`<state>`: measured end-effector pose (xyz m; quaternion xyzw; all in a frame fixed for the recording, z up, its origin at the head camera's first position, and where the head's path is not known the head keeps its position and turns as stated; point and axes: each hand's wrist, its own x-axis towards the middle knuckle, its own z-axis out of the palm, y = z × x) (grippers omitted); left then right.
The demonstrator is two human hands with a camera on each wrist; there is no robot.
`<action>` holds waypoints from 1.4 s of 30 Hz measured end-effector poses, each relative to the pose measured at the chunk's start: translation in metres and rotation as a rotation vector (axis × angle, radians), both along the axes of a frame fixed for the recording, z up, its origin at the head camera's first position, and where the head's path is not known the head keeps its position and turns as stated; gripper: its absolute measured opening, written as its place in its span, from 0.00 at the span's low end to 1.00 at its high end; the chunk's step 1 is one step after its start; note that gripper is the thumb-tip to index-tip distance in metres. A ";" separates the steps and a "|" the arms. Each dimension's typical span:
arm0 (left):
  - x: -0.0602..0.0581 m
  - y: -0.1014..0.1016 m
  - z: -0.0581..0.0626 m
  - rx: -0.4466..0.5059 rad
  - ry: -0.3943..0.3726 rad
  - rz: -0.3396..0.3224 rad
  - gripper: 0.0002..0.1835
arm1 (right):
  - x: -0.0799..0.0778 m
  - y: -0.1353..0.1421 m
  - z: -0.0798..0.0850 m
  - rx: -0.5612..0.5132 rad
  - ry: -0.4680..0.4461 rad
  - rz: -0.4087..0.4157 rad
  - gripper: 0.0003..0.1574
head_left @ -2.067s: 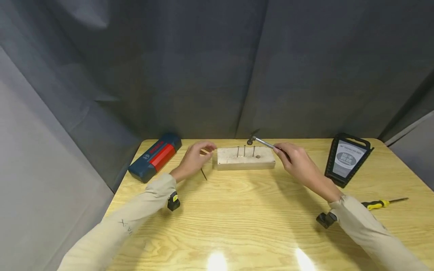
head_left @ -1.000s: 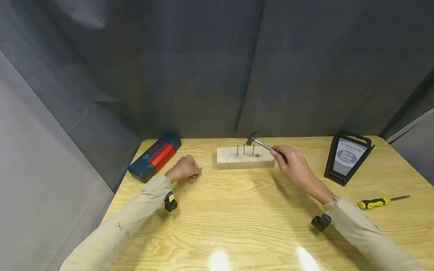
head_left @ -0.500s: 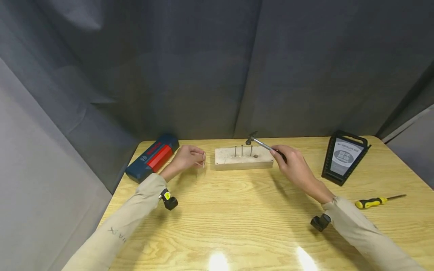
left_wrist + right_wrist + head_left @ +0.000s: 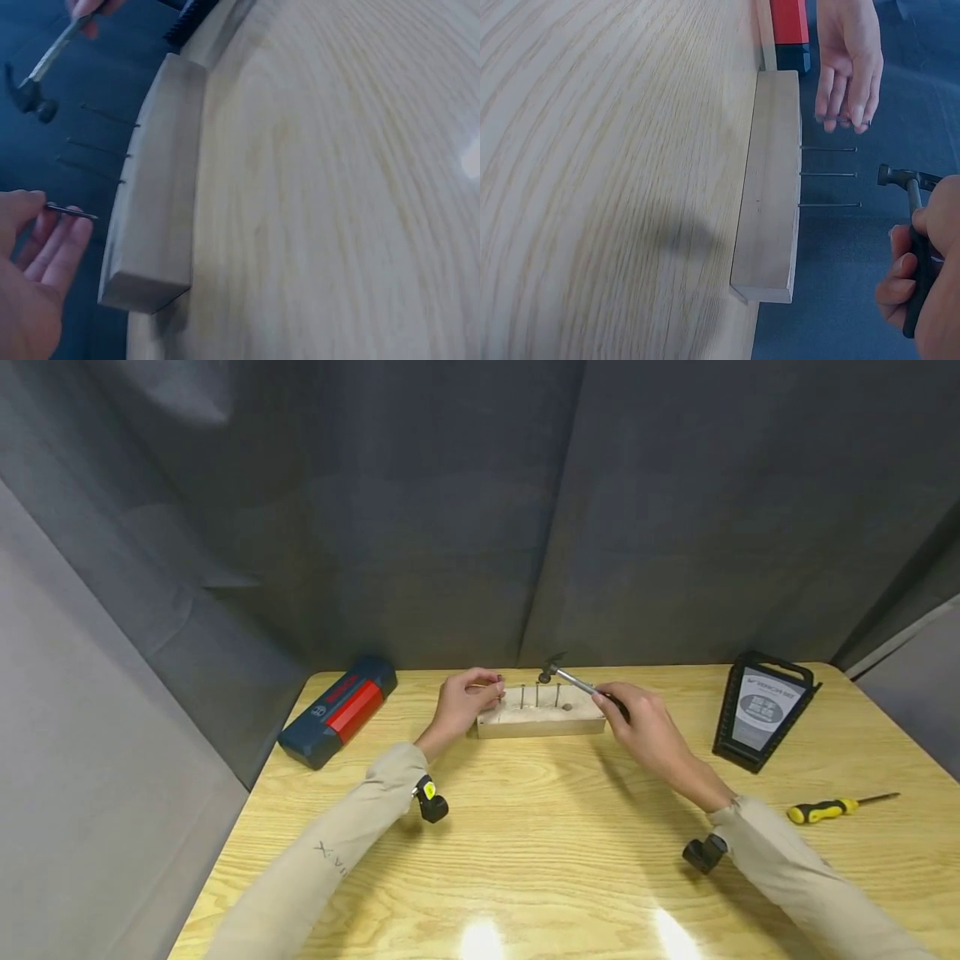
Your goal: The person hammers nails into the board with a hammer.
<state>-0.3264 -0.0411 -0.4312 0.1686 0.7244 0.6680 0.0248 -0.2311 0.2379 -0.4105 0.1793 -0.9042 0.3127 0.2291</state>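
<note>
My left hand [image 4: 467,703] pinches a nail [image 4: 71,211] between thumb and fingertips, over the left end of a pale wooden block [image 4: 542,727]. In the left wrist view the nail's tip points at the block's top and looks slightly apart from it. Three nails [image 4: 829,175] stand upright in a row in the block. My right hand [image 4: 651,727] grips a claw hammer [image 4: 576,679] by its dark handle. The hammer's head is raised above the block, just right of the standing nails. A dark round spot [image 4: 567,707] marks the block's top near its right part.
A dark blue and red case [image 4: 339,712] lies at the back left of the wooden table [image 4: 525,843]. At the right stand a black holder with a label [image 4: 765,710] and a yellow-black screwdriver [image 4: 828,809]. A dark curtain [image 4: 420,527] hangs behind.
My left hand has picked up a nail from the table left of the block, turned it upright and carried it right, over the block. The right hand with the hammer has hardly moved.
</note>
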 end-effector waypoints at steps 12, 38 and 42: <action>-0.005 0.016 -0.016 0.074 0.056 -0.018 0.11 | -0.005 -0.005 -0.004 -0.001 0.017 0.011 0.14; -0.005 0.017 -0.026 -0.054 0.165 0.019 0.09 | -0.015 -0.016 0.003 0.014 0.008 0.046 0.13; -0.006 0.018 -0.029 -0.041 0.171 0.021 0.09 | -0.019 -0.022 0.004 0.036 0.019 0.074 0.11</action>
